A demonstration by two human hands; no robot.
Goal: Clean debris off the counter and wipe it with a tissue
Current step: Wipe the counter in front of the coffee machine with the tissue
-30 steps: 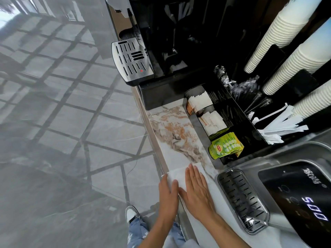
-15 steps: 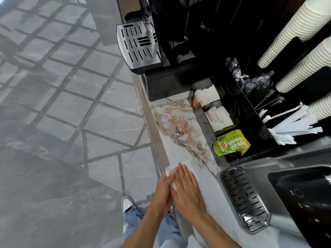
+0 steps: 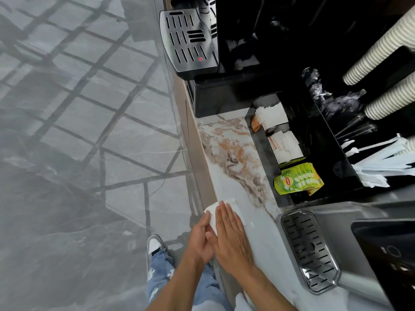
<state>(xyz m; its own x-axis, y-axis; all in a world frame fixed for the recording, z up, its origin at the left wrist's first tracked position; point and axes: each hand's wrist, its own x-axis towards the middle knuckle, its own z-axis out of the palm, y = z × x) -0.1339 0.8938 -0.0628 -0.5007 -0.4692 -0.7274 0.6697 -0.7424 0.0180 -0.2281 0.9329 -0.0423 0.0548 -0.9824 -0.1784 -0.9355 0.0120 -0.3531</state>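
A white tissue lies on the marble counter, at its front edge, with one corner hanging over. My right hand lies flat on the tissue, fingers together, pressing it down. My left hand is cupped just off the counter's edge, against the right hand's thumb side and touching the tissue's overhanging corner. I can make out no loose debris on the marble.
A black organiser tray with sugar sachets and green tea bags stands to the right. A black coffee machine closes the far end, and a steel drip tray sits near right. Paper cup stacks hang behind. The floor lies left.
Both hands have slid the tissue along the counter to its front edge. More of the tissue is covered, and its corner overhangs into the cupped left hand.
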